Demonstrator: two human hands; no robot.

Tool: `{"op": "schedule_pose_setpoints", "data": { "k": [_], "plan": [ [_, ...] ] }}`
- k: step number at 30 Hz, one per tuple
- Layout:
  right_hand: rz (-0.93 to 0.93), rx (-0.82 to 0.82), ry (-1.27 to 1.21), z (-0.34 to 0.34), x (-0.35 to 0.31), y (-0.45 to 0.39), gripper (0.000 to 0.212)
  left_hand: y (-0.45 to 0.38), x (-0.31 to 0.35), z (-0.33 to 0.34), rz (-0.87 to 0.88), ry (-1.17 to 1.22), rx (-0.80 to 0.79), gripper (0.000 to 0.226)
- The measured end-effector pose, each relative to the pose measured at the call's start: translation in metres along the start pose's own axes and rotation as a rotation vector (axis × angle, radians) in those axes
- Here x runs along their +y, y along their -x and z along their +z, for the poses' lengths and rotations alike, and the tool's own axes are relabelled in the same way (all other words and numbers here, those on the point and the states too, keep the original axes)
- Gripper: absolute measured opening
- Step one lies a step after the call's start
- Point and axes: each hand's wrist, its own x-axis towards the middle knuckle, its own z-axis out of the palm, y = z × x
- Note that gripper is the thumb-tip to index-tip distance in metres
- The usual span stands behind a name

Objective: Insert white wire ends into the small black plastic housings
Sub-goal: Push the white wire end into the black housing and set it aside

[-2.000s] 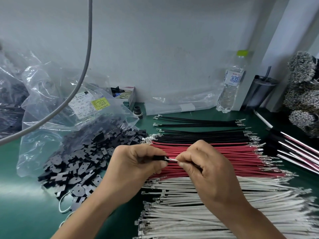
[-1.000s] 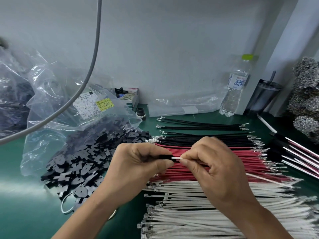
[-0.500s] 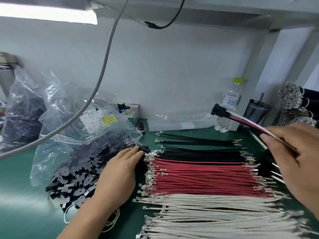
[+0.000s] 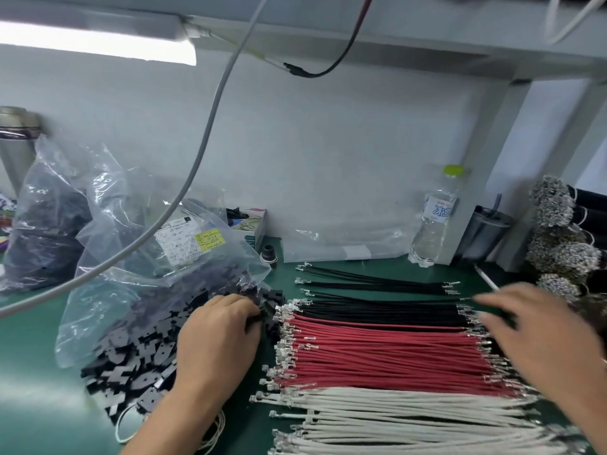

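Between the hands (image 4: 216,343), white wires (image 4: 410,418); housings (image 4: 131,362) under left.

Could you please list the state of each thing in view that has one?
left hand: fingers curled into the black housings pile
right hand: blurred, grip unclear, over wire ends
white wires: loose, in rows
red wires: loose, in rows
water bottle: upright, capped
plastic bag: open, housings spilling out

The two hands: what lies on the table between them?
In the head view, black wires and red wires lie side by side between the left hand and the blurred right hand.
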Motion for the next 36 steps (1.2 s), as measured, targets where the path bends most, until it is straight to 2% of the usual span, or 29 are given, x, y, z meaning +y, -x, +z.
{"op": "schedule_pose_setpoints", "data": {
  "k": [1,3,7,12,15,18,21,24,31,36],
  "plan": [
    [-0.087,-0.034,-0.072,0.012,-0.026,-0.002,0.017,0.000,0.000,-0.001,-0.024,0.031,0.043,0.020],
    [-0.130,-0.140,-0.184,0.039,-0.067,-0.022,0.021,0.001,0.001,-0.003,-0.038,0.082,0.133,0.020],
    [-0.075,-0.347,-0.334,0.087,-0.120,-0.059,0.026,0.003,0.001,-0.001,0.030,0.116,0.213,0.025],
    [0.043,-0.492,-0.268,0.134,-0.133,-0.091,0.038,0.003,-0.001,0.004,0.083,0.134,0.175,0.027],
    [-0.003,-0.611,-0.099,0.144,-0.132,-0.098,0.046,0.003,-0.001,0.007,0.097,0.148,0.150,0.028],
    [-0.055,-0.575,-0.017,0.144,-0.130,-0.098,0.042,0.003,0.001,0.007,0.122,0.162,0.158,0.026],
    [-0.076,-0.537,-0.112,0.137,-0.127,-0.094,0.020,0.004,0.002,0.006,0.141,0.174,0.163,0.025],
    [-0.089,-0.574,-0.181,0.127,-0.121,-0.089,0.004,0.004,0.003,0.003,0.131,0.193,0.171,0.026],
    [-0.140,-0.488,-0.183,0.096,-0.110,-0.084,0.007,0.005,0.009,-0.003,0.107,0.272,0.143,0.021],
    [-0.135,-0.466,-0.177,0.077,-0.108,-0.084,0.007,0.007,0.014,-0.003,0.118,0.328,0.143,0.026]
  ]
}}
